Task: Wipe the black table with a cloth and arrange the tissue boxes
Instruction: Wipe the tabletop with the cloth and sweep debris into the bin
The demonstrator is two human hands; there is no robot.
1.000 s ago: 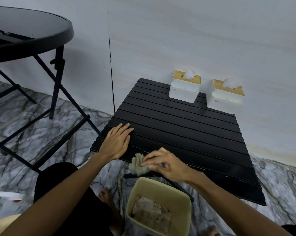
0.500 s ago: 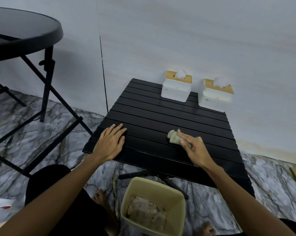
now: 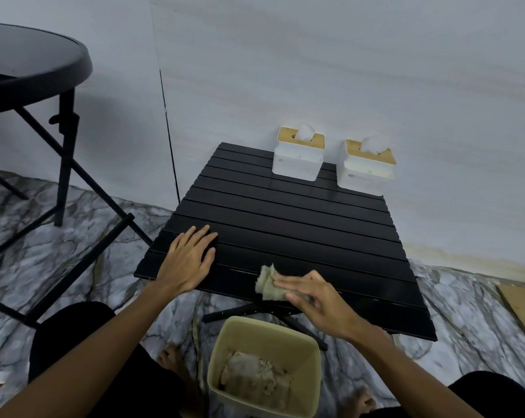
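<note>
Nearest me, on the marble-patterned floor, a beige plastic bin [image 3: 264, 366] sits just under the near edge of the black slatted counter [image 3: 285, 224], with crumpled rags inside. Above it the right hand [image 3: 318, 300] lies flat, its fingers [image 3: 288, 285] stretched out and pressing a crumpled pale cloth [image 3: 267, 282] onto the nearest slats; it pins the cloth rather than gripping it. Because the cloth sits so close to the edge, a stroke toward the body could, I'd guess, sweep it off into the bin or onto the floor. The left hand [image 3: 188, 257] rests open, palm down, fingers spread, on the counter's near left corner, holding nothing, seemingly steadying it; the light folding counter might otherwise shift or tip. Against the far wall stand two white tissue boxes with wooden lids [image 3: 298, 155] [image 3: 366, 164], apart from each other, the right one angled and slightly overhanging the far right corner; a wide wipe could nudge it off.
</note>
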